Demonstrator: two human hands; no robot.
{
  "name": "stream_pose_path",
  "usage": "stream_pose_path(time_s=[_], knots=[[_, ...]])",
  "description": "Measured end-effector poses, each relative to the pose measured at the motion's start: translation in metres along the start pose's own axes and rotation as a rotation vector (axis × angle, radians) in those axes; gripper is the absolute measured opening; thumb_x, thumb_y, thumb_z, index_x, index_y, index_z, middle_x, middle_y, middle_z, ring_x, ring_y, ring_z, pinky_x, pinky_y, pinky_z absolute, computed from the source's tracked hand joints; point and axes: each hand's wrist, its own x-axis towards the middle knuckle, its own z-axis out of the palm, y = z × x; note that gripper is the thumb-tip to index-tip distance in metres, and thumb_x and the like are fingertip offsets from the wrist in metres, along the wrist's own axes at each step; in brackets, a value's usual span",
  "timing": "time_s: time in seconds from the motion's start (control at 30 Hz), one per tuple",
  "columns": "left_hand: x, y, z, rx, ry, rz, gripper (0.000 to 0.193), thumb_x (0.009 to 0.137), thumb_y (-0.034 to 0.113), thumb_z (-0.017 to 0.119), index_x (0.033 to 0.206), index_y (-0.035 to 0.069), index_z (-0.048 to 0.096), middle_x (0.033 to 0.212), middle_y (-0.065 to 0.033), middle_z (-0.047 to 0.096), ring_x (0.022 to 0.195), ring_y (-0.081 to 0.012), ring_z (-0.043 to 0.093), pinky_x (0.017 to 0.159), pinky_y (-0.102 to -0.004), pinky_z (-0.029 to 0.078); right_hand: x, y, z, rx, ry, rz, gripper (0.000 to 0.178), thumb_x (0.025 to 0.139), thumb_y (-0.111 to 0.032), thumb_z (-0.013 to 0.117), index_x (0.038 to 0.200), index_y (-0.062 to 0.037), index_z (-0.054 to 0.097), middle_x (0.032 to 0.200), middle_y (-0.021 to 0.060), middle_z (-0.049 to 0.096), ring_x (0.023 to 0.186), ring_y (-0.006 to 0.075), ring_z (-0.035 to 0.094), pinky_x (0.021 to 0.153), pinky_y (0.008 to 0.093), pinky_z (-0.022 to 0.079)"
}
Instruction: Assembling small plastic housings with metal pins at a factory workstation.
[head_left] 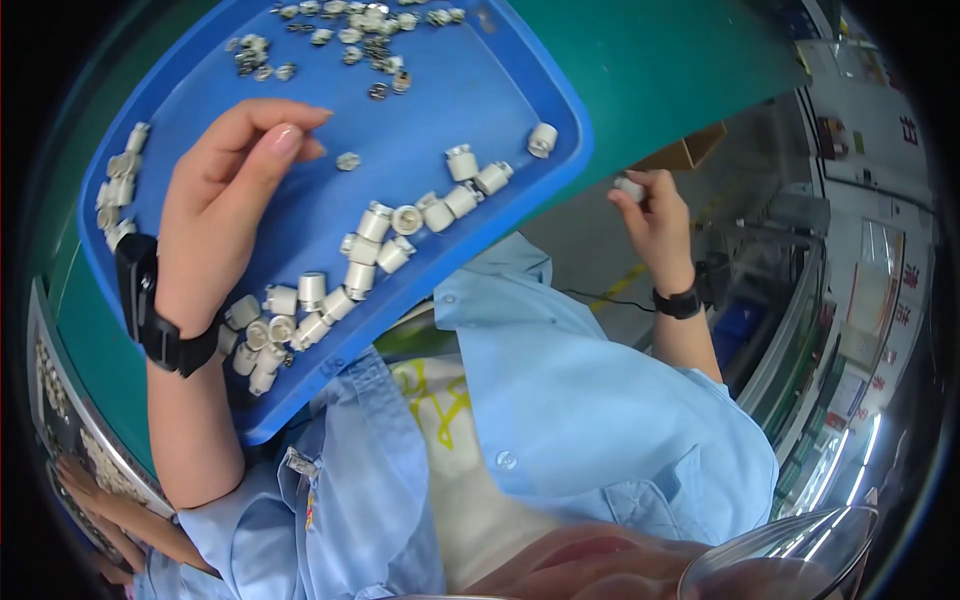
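My left hand hovers over the blue tray, its fingers loosely bent and apart, with nothing visible in them. Just beside its fingertips a small metal-and-white piece lies alone on the tray. Out past the tray's right side, my right hand pinches a small white cylindrical part between thumb and fingers. Several white cylindrical parts with metal fittings on their ends lie along the tray's near side, some upright, some on their sides.
Small metal-and-white pieces are heaped at the tray's far end. More white parts line its left wall. The tray rests on a green table. A cardboard box stands beyond my right hand. Another person's arm shows at lower left.
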Motion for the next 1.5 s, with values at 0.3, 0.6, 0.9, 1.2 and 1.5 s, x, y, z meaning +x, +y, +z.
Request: stream_pose_path(time_s=[0.3, 0.6, 0.9, 1.2, 1.5], knots=[[0.002, -0.001, 0.002, 0.078, -0.032, -0.036, 0.022, 0.091, 0.018, 0.047, 0.101, 0.001, 0.058, 0.087, -0.0021, 0.057, 0.085, -0.0083, 0.052, 0.077, -0.0195, 0.039, 0.002, 0.002, 0.018, -0.346, 0.020, -0.202, 0.022, 0.082, -0.014, 0.059, 0.096, -0.0003, 0.049, 0.078, 0.0136, 0.056, 0.068, 0.0287, 0.054, 0.059, 0.0318, 0.044], [-0.002, 0.004, 0.002, 0.068, -0.014, -0.068, 0.022, 0.090, 0.017, 0.049, 0.102, 0.000, 0.056, 0.090, -0.0036, 0.055, 0.085, -0.0098, 0.052, 0.081, -0.0206, 0.040, -0.007, 0.009, 0.020, -0.016, 0.035, -0.061, 0.018, 0.084, -0.005, 0.053, 0.101, 0.0000, 0.048, 0.086, 0.0140, 0.056, 0.075, 0.0258, 0.056, 0.065, 0.0305, 0.044], [-0.002, 0.008, 0.001, 0.105, -0.046, -0.047, 0.022, 0.091, 0.017, 0.047, 0.101, 0.000, 0.056, 0.088, -0.0036, 0.055, 0.084, -0.0098, 0.052, 0.079, -0.0207, 0.040, -0.005, 0.005, 0.012, 0.031, -0.056, 0.010, 0.020, 0.084, -0.005, 0.054, 0.102, 0.0015, 0.049, 0.089, 0.0130, 0.056, 0.074, 0.0208, 0.056, 0.066, 0.0269, 0.045], [-0.001, 0.009, 0.003, 0.123, -0.052, -0.032, 0.024, 0.093, 0.018, 0.043, 0.100, 0.000, 0.056, 0.086, -0.0038, 0.055, 0.083, -0.0099, 0.051, 0.079, -0.0212, 0.039, -0.004, -0.002, 0.015, -0.195, 0.024, -0.082, 0.019, 0.082, -0.002, 0.055, 0.100, 0.0017, 0.050, 0.087, 0.0122, 0.056, 0.077, 0.0240, 0.055, 0.067, 0.0304, 0.044], [-0.003, 0.006, 0.004, 0.095, -0.090, -0.033, 0.024, 0.093, 0.017, 0.042, 0.101, -0.001, 0.055, 0.085, -0.0038, 0.054, 0.083, -0.0101, 0.050, 0.079, -0.0216, 0.038, 0.011, -0.004, 0.000, -0.491, -0.184, -0.351, 0.025, 0.074, 0.001, 0.059, 0.097, 0.0022, 0.049, 0.078, 0.0131, 0.051, 0.072, 0.0295, 0.049, 0.065, 0.0357, 0.042]])
